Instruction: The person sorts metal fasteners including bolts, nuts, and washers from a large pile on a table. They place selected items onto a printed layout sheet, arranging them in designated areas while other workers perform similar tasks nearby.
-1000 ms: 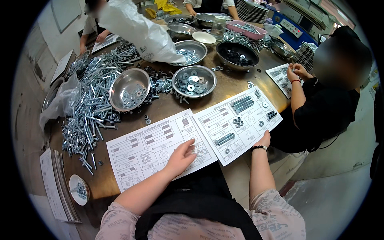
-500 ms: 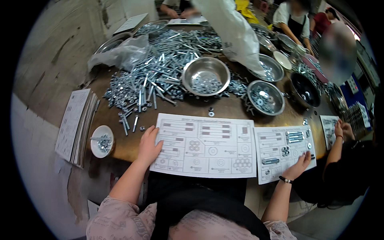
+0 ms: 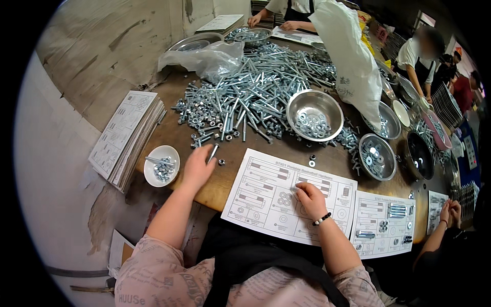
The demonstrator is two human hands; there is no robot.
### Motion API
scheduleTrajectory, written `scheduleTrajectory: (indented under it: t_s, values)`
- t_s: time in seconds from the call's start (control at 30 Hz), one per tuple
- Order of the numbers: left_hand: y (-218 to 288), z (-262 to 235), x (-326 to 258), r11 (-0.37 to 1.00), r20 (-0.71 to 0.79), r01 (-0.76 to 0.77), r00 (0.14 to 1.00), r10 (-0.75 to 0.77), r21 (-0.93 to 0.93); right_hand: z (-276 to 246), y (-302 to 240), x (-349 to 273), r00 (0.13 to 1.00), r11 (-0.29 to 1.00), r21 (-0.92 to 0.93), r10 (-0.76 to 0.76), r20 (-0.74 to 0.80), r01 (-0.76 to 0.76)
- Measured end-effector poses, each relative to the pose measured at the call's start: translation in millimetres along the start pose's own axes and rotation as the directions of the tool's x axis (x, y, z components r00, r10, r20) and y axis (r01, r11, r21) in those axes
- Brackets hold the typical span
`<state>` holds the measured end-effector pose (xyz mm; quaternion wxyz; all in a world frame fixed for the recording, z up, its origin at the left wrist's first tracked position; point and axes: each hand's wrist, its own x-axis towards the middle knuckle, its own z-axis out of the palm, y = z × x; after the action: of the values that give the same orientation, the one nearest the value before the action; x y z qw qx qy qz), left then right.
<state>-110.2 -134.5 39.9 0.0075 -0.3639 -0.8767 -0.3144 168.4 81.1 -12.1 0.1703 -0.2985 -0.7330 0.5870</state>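
"Where are the hands?"
"Apart. The left hand is at a bolt near the bench's front edge; the right hand is over a printed card overhanging that edge."
"Gripping anything?"
"Can't tell for either; the right fingers are bent."

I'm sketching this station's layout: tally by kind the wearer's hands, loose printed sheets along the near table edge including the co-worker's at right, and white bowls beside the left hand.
Hands: 2 (left hand, right hand)
Printed sheets: 3 (front sheet, hardware-bearing sheet, co-worker's sheet)
White bowl: 1
Total: 6
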Motion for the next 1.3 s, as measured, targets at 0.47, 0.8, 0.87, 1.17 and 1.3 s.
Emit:
scheduleTrajectory:
  t_s: [0.47,0.8,0.87,1.17,1.3]
  values:
    - [-2.8,35.2,100.7,0.932,0.026,0.052,0.998,-0.065,0.359,-0.4,-2.0,1.3,0.999,0.999,-0.024,0.034,-0.016,-0.034]
    - [8.9,81.2,150.7,0.827,-0.013,0.246,0.961,-0.277,0.506,-0.2,-9.1,-1.8,1.000,0.994,-0.105,0.006,-0.028,-0.009]
    - [18.6,73.4,157.3,0.813,0.056,0.303,0.924,-0.379,0.498,-0.8,-8.2,-2.1,1.000,0.994,-0.105,-0.002,-0.027,-0.001]
    - [26.5,57.8,153.6,0.794,0.177,0.301,0.876,-0.449,0.529,0.3,-10.8,-2.3,0.996,0.985,-0.153,-0.081,-0.023,0.076]
    - [12.5,57.2,146.9,0.800,0.133,0.264,0.911,-0.390,0.539,0.5,-10.5,-1.7,0.995,0.981,-0.173,-0.096,-0.012,0.092]
